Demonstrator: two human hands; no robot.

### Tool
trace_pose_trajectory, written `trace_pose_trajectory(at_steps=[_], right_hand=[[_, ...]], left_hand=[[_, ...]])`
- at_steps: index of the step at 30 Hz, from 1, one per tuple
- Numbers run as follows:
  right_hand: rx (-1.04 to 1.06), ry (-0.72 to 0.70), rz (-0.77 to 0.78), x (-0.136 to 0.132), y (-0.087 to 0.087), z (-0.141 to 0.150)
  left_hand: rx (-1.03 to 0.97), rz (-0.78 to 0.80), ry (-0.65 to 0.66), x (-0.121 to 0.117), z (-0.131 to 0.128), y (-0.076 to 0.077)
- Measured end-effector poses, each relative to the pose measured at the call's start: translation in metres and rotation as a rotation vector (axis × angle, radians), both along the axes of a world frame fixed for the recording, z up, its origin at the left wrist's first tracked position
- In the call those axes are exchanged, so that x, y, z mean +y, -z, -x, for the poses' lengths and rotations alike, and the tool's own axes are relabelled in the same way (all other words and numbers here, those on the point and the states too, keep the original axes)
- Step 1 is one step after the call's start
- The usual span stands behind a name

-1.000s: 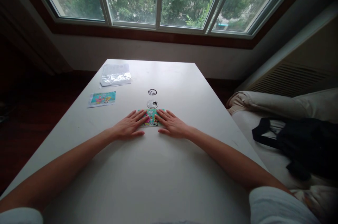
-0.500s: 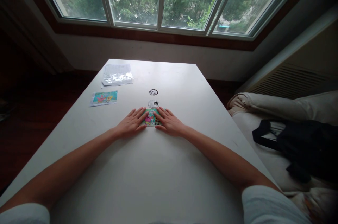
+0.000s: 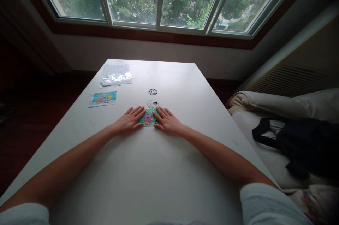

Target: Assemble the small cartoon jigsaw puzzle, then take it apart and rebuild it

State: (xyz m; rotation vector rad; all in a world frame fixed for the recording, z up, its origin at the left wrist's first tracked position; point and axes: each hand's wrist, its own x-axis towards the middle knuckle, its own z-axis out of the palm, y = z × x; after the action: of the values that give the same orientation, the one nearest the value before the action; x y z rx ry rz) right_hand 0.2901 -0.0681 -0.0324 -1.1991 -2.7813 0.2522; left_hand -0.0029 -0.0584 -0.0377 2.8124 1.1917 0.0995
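Left hand (image 3: 127, 122) and right hand (image 3: 171, 123) lay flat mid-frame, fingers (image 3: 161, 112) spread wide, gripping nothing, over the colourful card (image 3: 148, 117)!

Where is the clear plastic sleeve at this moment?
In the head view, the plastic sleeve lies near the far left corner of the table, beyond the cartoon-printed sheet.

Bright card (image 3: 147, 118) partly under right hand (image 3: 169, 123); dark cloth (image 3: 309, 143) cropped at right.
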Motion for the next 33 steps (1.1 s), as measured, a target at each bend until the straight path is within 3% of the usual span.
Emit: trace_pose_trajectory(at_steps=[14,22,28,33], right_hand=[[-0.004,0.002,-0.041,-0.001,0.001,0.012],[0.042,0.041,-0.053,0.000,0.005,0.015],[0.028,0.105,-0.036,0.000,0.004,0.001],[0.000,0.054,-0.033,-0.002,0.004,0.002]], left_hand=[[-0.020,0.003,-0.024,-0.005,-0.021,-0.004],[-0.047,-0.016,-0.050,-0.007,-0.050,-0.001],[-0.103,-0.051,-0.195,-0.013,-0.046,0.003],[-0.058,-0.011,-0.143,-0.009,-0.050,0.005]])
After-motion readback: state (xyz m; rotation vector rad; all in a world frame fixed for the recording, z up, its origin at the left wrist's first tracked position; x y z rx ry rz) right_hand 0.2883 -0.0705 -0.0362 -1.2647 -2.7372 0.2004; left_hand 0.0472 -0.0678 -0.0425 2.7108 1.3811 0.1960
